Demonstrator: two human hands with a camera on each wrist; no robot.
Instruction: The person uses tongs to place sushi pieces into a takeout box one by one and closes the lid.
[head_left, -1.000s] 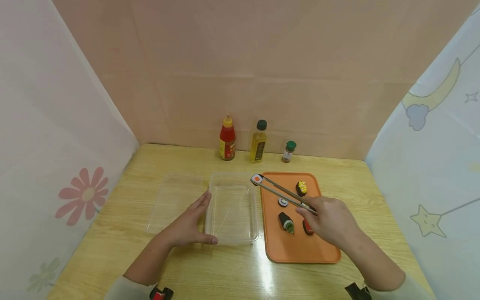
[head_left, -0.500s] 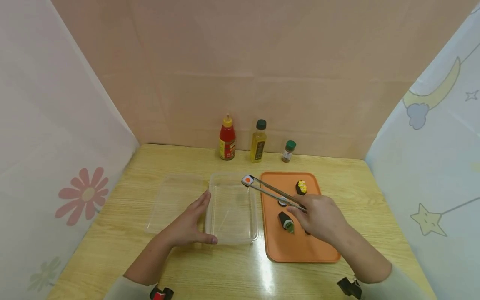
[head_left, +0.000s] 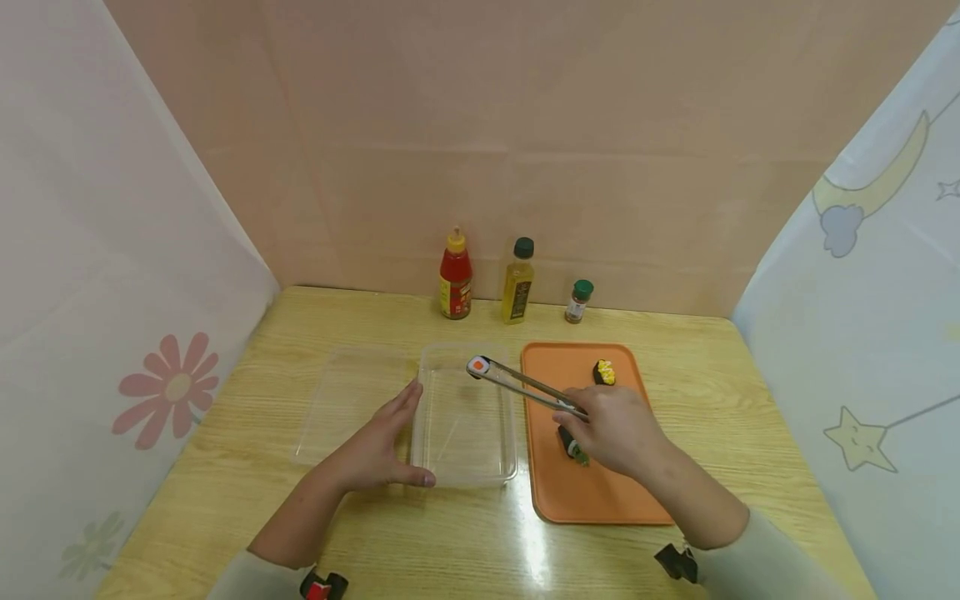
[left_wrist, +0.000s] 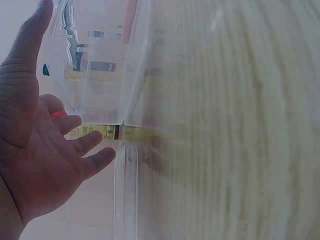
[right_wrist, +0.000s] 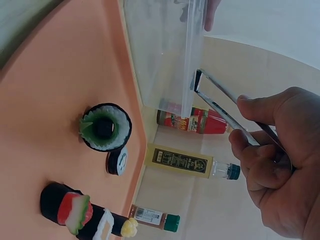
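Observation:
My right hand grips metal tongs, whose tips pinch a sushi roll with an orange centre. In the head view the roll is over the far part of a clear plastic container; the right wrist view shows it just above the rim. My left hand rests at the container's left side, thumb and fingers spread and straight. On the orange tray lie a green-topped cone roll, a small round roll, a yellow-topped sushi and a red-topped sushi.
A clear lid lies flat left of the container. Along the back of the table stand a red sauce bottle, an oil bottle and a small green-capped jar. Fabric walls enclose the table at the back and sides.
My right hand has moved left, carrying the tongs and the sushi roll from the tray's edge to over the container. My left hand has stayed in place.

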